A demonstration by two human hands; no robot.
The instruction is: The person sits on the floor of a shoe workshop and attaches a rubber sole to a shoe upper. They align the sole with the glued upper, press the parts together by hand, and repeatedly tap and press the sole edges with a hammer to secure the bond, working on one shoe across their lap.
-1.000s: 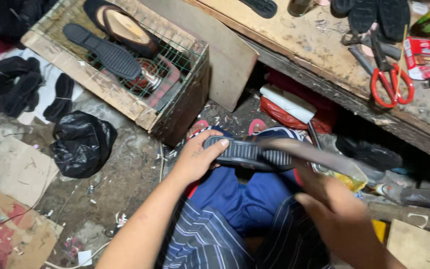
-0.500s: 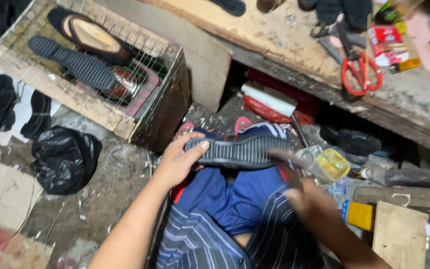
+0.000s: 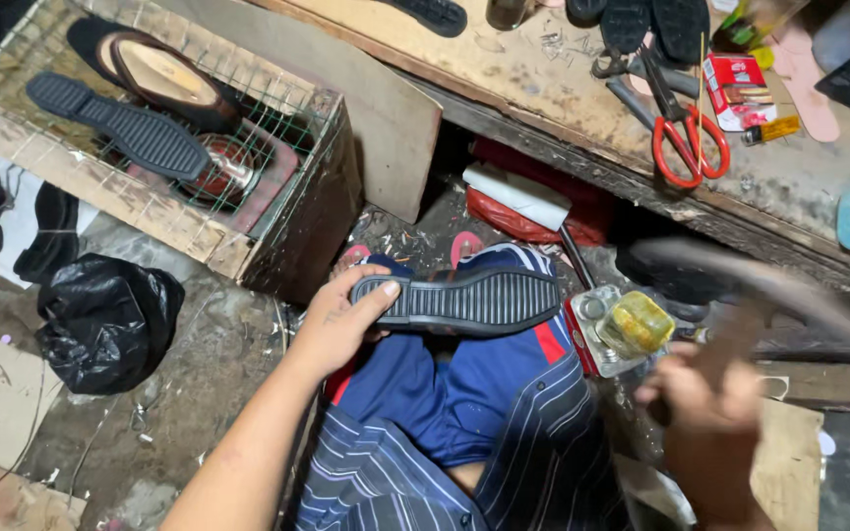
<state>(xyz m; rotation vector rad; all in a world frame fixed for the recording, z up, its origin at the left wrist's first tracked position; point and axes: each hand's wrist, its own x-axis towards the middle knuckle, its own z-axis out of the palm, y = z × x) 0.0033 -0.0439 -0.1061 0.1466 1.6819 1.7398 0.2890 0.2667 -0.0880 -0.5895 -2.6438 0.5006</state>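
- Black bag (image 3: 105, 320) lies on the floor at 9 o'clock; above it, at 10 o'clock, a wire crate (image 3: 277, 197) carries a spare sole (image 3: 120, 123) and a shoe (image 3: 164, 74).
- Left hand (image 3: 332, 324) is closed round the heel end of a black sole (image 3: 464, 300), thumb on top, holding it tread-up across the knee near centre.
- Step in hand, as I judge it: the sole is steadied for work by the other hand; the next move calls for a firm hold and a clear swing down onto it.
- Tin (image 3: 622, 329) with a yellowish lid sits touching the sole's toe end at 3 o'clock, close enough to get in the way.
- Right hand (image 3: 710, 423), blurred at 4 o'clock, is clenched on a long grey tool (image 3: 789, 285); its kind I cannot tell.
- Red scissors (image 3: 686, 138) lie on the tabletop (image 3: 504, 69) at 1 o'clock.
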